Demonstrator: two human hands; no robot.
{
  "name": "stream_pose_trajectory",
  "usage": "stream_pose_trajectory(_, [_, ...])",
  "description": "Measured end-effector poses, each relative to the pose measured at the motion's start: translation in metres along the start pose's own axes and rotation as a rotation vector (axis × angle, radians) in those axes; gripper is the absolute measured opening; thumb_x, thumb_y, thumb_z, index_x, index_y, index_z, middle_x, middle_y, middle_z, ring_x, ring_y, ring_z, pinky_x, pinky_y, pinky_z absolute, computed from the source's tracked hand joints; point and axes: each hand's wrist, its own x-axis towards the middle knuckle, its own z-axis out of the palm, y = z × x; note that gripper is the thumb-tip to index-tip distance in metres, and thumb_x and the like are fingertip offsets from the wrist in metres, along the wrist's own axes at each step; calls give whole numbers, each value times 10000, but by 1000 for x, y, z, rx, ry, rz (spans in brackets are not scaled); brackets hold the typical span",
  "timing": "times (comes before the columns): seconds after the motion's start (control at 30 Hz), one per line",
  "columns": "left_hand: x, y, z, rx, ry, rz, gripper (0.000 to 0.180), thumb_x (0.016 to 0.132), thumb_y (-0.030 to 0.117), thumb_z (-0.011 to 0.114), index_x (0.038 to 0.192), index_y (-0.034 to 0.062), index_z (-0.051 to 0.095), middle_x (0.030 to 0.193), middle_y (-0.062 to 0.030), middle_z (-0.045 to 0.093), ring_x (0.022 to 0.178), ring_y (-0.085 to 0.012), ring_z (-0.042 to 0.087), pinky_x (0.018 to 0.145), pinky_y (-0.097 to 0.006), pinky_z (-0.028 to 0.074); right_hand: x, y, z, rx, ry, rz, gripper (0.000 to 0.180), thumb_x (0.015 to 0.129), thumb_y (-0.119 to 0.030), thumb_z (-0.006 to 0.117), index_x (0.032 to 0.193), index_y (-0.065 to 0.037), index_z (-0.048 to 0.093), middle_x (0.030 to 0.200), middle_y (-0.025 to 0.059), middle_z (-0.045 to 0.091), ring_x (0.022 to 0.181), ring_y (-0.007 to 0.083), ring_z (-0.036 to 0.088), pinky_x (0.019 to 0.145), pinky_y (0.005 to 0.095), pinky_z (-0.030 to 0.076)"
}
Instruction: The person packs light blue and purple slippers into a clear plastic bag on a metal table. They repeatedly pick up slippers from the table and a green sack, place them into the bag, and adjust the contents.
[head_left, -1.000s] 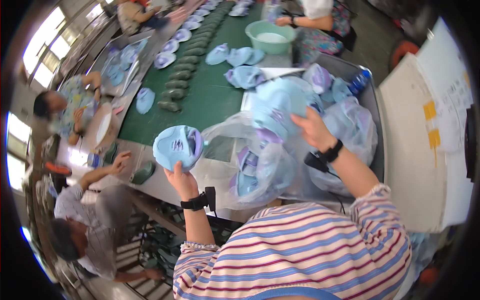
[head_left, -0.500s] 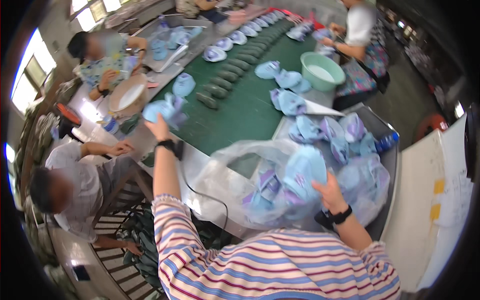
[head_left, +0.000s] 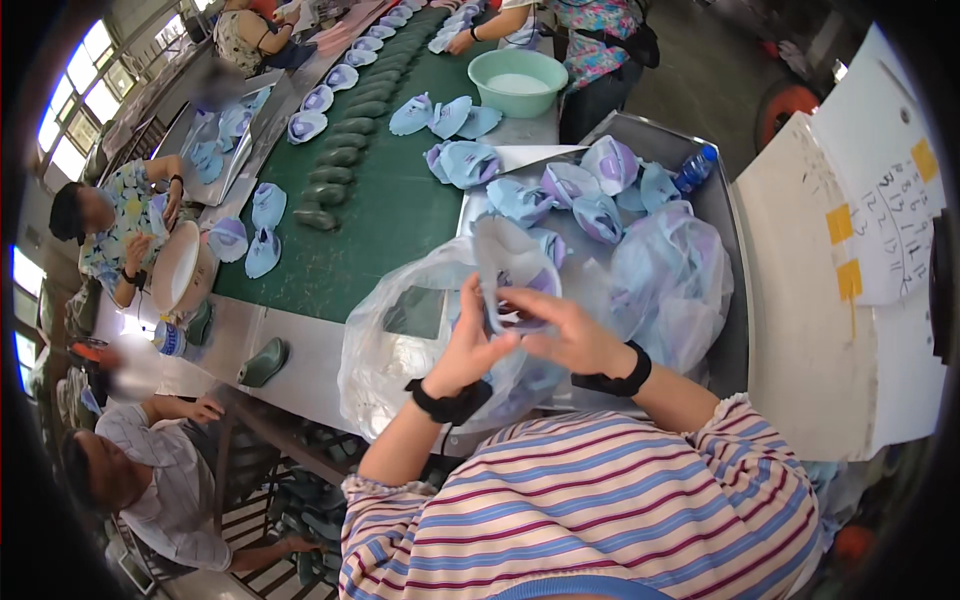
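Observation:
Both hands meet over a clear plastic bag (head_left: 368, 350) near the front edge of the metal table. Between them stands a pale blue and lilac shoe upper (head_left: 512, 250), its hollow inside partly showing. My left hand (head_left: 466, 345) grips its left side, with fingers pointing up. My right hand (head_left: 572, 335) holds the right side, fingers reaching across its lower opening. More uppers lie in a loose pile (head_left: 570, 190) just beyond, and a second bag full of uppers (head_left: 672, 275) rests to the right of my right hand.
Dark green shoe lasts (head_left: 335, 175) line the green tabletop (head_left: 380, 215), beside a row of uppers (head_left: 308, 126). A mint basin (head_left: 517, 85) and a tan basin (head_left: 180, 270) hold pale contents. A blue-capped bottle (head_left: 695, 170) lies right. Co-workers sit left and stand at the far side.
My left hand has come back from the far left, and uppers now lie on the green table there. Both hands now hold one upper together. My view has shifted to the right.

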Motion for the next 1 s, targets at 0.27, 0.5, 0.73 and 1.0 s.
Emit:
stream_pose_trajectory(0.27, [-18,2,37,-634,144,-202,585,772,444,522,1176,31,432,1101,-119,520,900,-252,541,749,-363,458,-60,-18,-20,-51,535,-279,175,781,-7,480,945,-14,540,987,150,571,880,222,549,755,299,425])
stream_pose_trajectory(0.5, [-33,1,79,-571,167,-179,698,746,496,542,1225,17,373,1157,-125,479,1031,-264,499,833,-388,436,-110,-29,-50,-336,553,-141,368,760,-180,579,1081,-21,495,1156,167,447,1055,292,442,895,357,343])
stream_pose_trajectory(0.73, [-45,47,114,322,-545,72,674,783,473,525,1247,-1,405,1361,-178,253,1235,-271,291,978,-379,276,-150,-26,-14,23,371,211,600,682,-242,694,1166,11,446,1079,175,535,975,265,532,820,322,404])
stream_pose_trajectory(1.0, [-81,16,85,23,212,-45,543,763,141,639,1222,0,387,1095,-93,538,1041,-203,501,888,-317,371,-173,-30,-7,547,-8,439,509,684,-194,725,1093,32,522,925,87,620,832,156,566,781,282,421])
